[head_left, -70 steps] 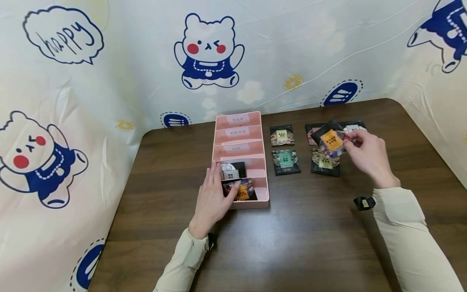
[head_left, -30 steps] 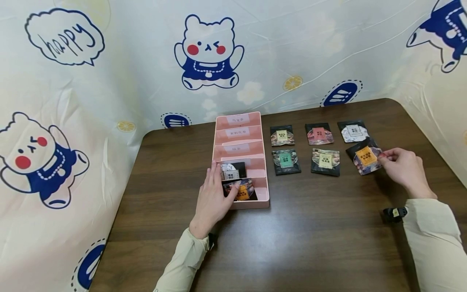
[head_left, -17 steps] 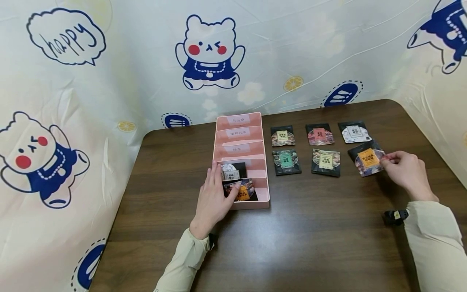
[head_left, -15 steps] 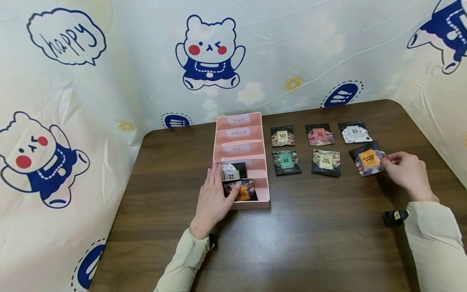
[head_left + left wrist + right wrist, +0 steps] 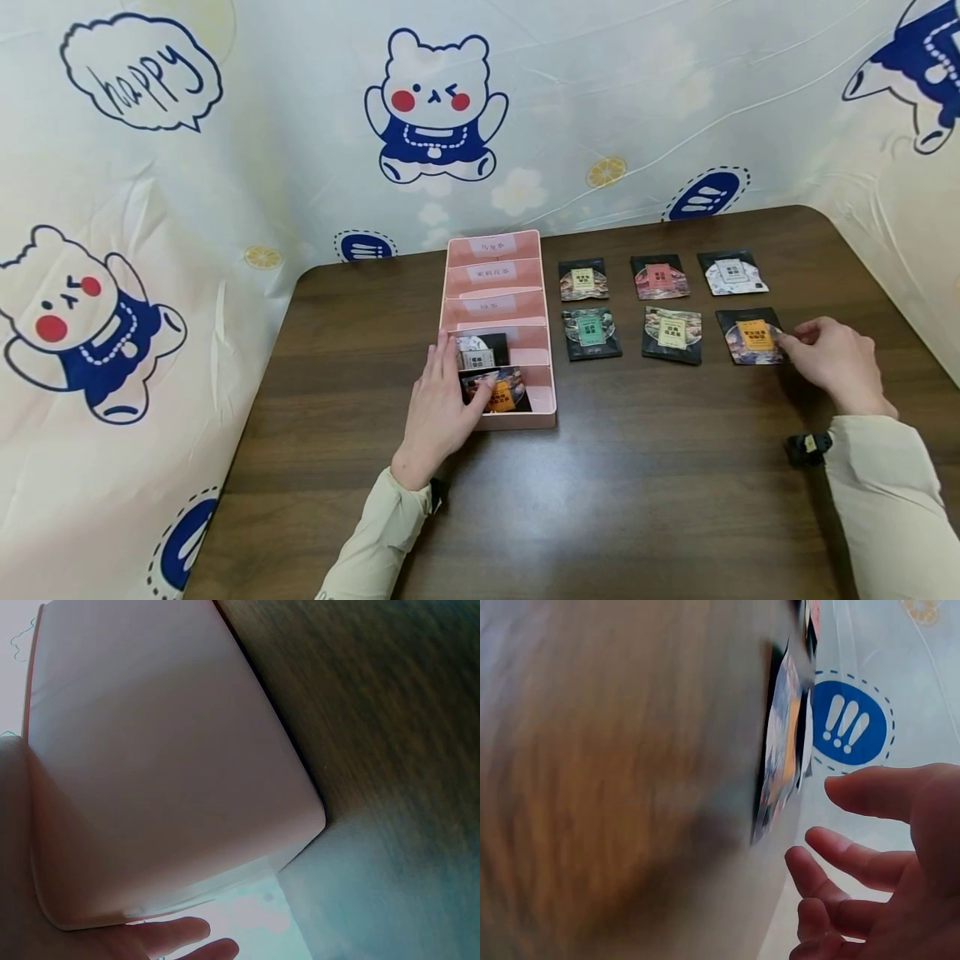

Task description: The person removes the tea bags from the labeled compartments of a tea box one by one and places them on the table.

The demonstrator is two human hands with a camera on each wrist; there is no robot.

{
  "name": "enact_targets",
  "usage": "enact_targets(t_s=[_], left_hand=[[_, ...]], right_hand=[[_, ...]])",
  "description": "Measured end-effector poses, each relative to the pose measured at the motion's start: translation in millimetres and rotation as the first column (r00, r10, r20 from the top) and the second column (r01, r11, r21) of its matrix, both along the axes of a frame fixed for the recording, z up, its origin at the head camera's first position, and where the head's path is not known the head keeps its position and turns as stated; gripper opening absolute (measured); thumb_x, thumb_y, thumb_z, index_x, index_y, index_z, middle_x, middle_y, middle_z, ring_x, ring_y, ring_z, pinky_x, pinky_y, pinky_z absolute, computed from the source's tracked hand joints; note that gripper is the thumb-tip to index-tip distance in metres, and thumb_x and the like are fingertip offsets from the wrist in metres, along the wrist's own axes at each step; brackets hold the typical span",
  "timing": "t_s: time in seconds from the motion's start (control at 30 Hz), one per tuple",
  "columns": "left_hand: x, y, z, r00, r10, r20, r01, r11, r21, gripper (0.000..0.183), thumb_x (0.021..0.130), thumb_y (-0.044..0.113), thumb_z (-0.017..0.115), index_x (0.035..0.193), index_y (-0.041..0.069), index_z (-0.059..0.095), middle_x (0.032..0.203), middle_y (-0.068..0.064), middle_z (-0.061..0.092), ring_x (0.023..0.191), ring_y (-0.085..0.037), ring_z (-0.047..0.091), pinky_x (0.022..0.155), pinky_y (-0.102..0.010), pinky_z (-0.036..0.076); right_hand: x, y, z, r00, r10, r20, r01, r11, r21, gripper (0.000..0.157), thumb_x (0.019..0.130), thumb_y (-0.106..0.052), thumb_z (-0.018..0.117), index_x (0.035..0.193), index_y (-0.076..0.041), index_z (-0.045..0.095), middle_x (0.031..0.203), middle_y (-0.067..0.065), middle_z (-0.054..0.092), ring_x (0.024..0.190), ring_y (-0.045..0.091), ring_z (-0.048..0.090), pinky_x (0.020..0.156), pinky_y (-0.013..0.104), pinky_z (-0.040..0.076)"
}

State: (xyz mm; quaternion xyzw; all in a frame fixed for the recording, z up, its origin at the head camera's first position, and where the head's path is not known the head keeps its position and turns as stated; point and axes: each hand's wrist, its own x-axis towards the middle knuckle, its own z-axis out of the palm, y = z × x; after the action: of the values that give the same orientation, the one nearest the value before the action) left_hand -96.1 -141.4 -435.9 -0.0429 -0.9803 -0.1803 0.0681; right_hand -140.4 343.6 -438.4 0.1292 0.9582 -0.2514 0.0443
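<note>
My left hand (image 5: pixel 441 408) rests on the left rim of a pink divided box (image 5: pixel 516 422), fingers straight along the side, thumb over the front compartment. A tea sachet with an orange label (image 5: pixel 502 392) lies in that compartment, partly under the thumb. Behind it sits a sachet with a white label (image 5: pixel 480 353). In the left wrist view, fingers (image 5: pixel 180 934) show past the box's wall (image 5: pixel 150 765). My right hand (image 5: pixel 834 362) is just right of another orange-labelled tea sachet (image 5: pixel 753 337), flat on the table. In the right wrist view, its fingers are spread and hold nothing.
Several more black tea sachets lie in two rows right of the box: yellow (image 5: pixel 582 279), red (image 5: pixel 660 277), white (image 5: pixel 732 273), green (image 5: pixel 591 334) and pale yellow (image 5: pixel 672 334) labels. The back compartments bear paper labels (image 5: pixel 492 244). A patterned curtain (image 5: pixel 555 100) hangs behind the table.
My right hand has carried the orange-labelled tea sachet rightward, set it down at the front row's right end and let go. The left hand has stayed on the box.
</note>
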Motion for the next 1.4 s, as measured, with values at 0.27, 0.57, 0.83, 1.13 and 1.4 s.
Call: enact_targets(t_s=[0.27,0.57,0.83,1.13,1.4], left_hand=[[1.2,0,0.6,1.0,-0.001,0.002,0.001,1.0,0.003,0.083,0.083,0.063,0.037,0.143,0.009,0.018,0.151,-0.006,0.013,0.135,-0.032,0.023,0.094,-0.055,0.035],[-0.1,-1,-0.3,1.0,-0.001,0.008,0.001,1.0,-0.003,0.083,0.083,0.064,0.036,0.144,0.01,0.016,0.151,-0.005,0.011,0.135,-0.031,0.021,0.094,-0.054,0.036],[-0.6,-1,0.3,1.0,0.0,0.023,0.001,1.0,-0.007,0.083,0.083,0.064,0.036,0.144,0.011,0.015,0.152,-0.004,0.009,0.136,-0.029,0.019,0.095,-0.053,0.036],[-0.7,0,-0.2,1.0,0.003,0.005,-0.003,1.0,-0.007,0.083,0.083,0.065,0.034,0.144,0.01,0.016,0.151,-0.005,0.011,0.135,-0.03,0.021,0.093,-0.054,0.037],[-0.4,0,-1.0,1.0,0.008,0.001,-0.008,1.0,-0.013,0.083,0.083,0.065,0.035,0.144,0.01,0.016,0.151,-0.005,0.012,0.135,-0.03,0.022,0.094,-0.054,0.036]], right_hand=[[-12.7,-42,8.5,0.974,0.056,-0.219,-0.067,0.997,-0.043,0.037,0.087,-0.033,0.05,0.097,0.002,0.059,0.089,0.024,0.062,0.077,0.034,0.051,0.058,0.033,0.034],[-31.4,-144,34.2,0.89,0.25,-0.382,-0.318,0.939,-0.127,0.021,0.087,-0.022,0.055,0.097,-0.006,0.062,0.089,0.012,0.065,0.076,0.024,0.057,0.068,0.037,0.04],[-29.3,-236,57.3,0.765,0.531,-0.364,-0.607,0.783,-0.134,0.021,0.085,-0.023,0.058,0.102,-0.011,0.062,0.089,0.001,0.065,0.083,0.019,0.055,0.073,0.033,0.042],[-23.5,-290,60.7,0.669,0.704,-0.239,-0.741,0.655,-0.147,0.025,0.085,-0.024,0.058,0.105,-0.008,0.06,0.09,0.0,0.065,0.081,0.01,0.06,0.073,0.029,0.049],[-25.6,-305,59.1,0.68,0.715,-0.161,-0.733,0.669,-0.126,0.029,0.086,-0.021,0.058,0.11,-0.006,0.057,0.084,0.0,0.061,0.071,0.012,0.056,0.067,0.029,0.046]])
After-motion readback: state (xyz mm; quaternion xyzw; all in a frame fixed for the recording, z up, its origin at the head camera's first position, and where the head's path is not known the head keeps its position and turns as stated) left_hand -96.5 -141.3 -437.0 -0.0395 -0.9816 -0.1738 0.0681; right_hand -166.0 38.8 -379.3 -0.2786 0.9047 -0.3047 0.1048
